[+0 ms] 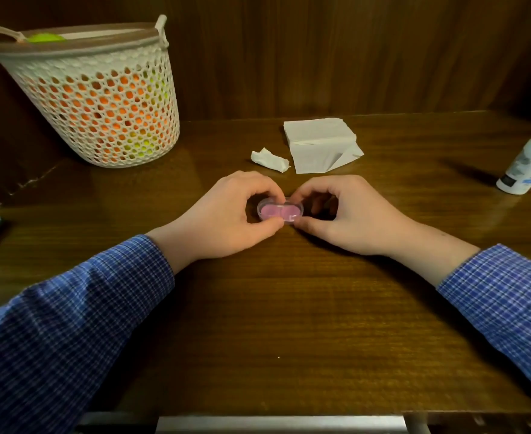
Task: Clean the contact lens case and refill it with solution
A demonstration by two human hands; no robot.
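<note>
**Both hands on lens case, mid-desk**

On dark wood desk (pixel 289 308), everything sits in far half; near half bare wood.

Biggest item: white perforated basket (pixel 101 98), back left corner, against wood panel wall. Orange and yellow-green stuff shows thru the holes; brown rim, rope-like handles; green obj at top, can't ID.

Sleeves: blue checked shirt on both forearms, coming in from bottom left & bottom right, cuffs pulled back from wrists.

Napkin stack (pixel 319 142), white, back center, bottom sheet splayed out to the right. Just left of it, crumpled tissue (pixel 269 160), small wad, apart from the stack.

Solution bottle (pixel 527 167), white w/ blue label, far right edge, partly cut by frame, leaning in the wide-angle view; well apart from hands. Cap not visible.

Left hand (pixel 226 214) and right hand (pixel 355 214) meet at desk center, heels resting on wood. Contact lens case (pixel 280 212) between them: clear oval shell, two pink round wells side by side, lying flat on desk. Left thumb + index curled round case's left end, pinching it front & back. Right thumb + index likewise closed on its right end; other fingers loosely curled. Can't tell if the clear lid is fully shut or if wells hold liquid.
</note>
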